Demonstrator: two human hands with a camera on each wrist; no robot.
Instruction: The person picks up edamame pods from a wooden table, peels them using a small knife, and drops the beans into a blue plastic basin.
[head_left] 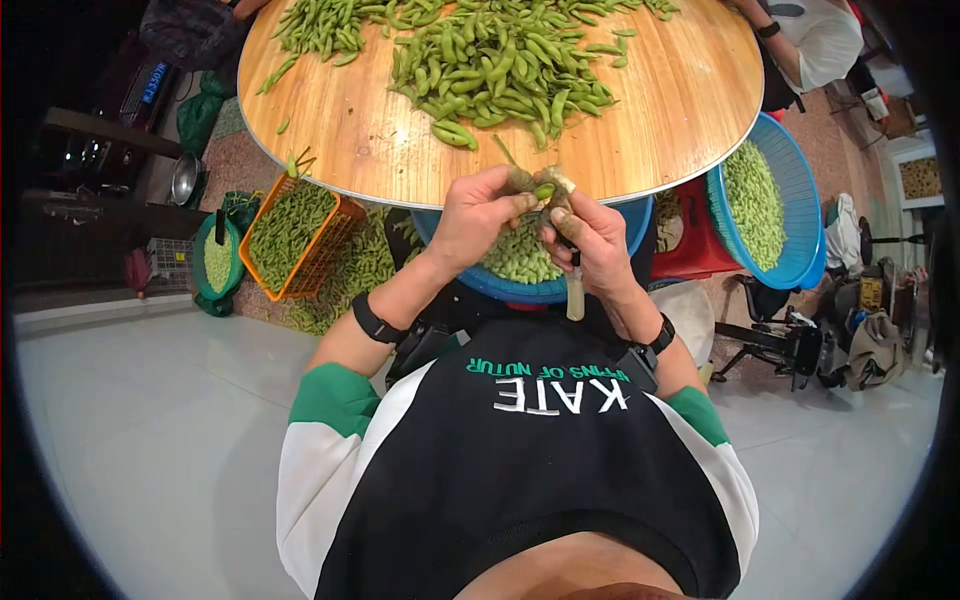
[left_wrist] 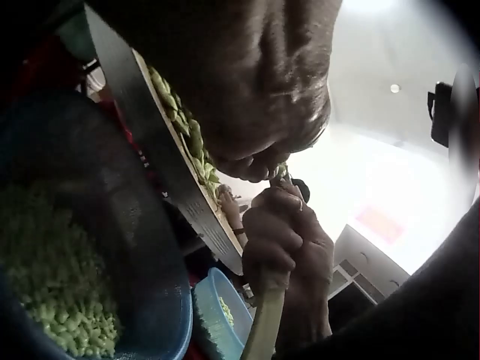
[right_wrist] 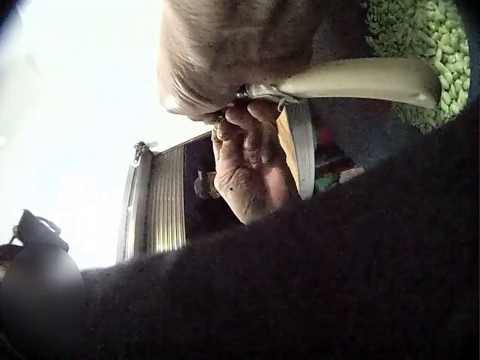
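Observation:
At the near edge of the round wooden table [head_left: 350,160], the left hand [head_left: 477,215] pinches a green pod [head_left: 543,191] between thumb and fingers. Close against it, the right hand [head_left: 592,240] has its fingers curled round a tool with a pale handle [head_left: 575,296]; the handle sticks out below the palm, also in the right wrist view [right_wrist: 360,81]. The tool's working end is hidden by the fingers. Below both hands stands a blue basin of shelled beans [head_left: 522,255]. A heap of pods [head_left: 490,75] lies on the table beyond the hands.
An orange crate of pods [head_left: 290,230] and a green basin [head_left: 217,258] stand on the floor at the left, with loose pods around the crate. At the right are a blue basket of beans [head_left: 755,205] and a red stool [head_left: 690,240]. Other people sit across the table.

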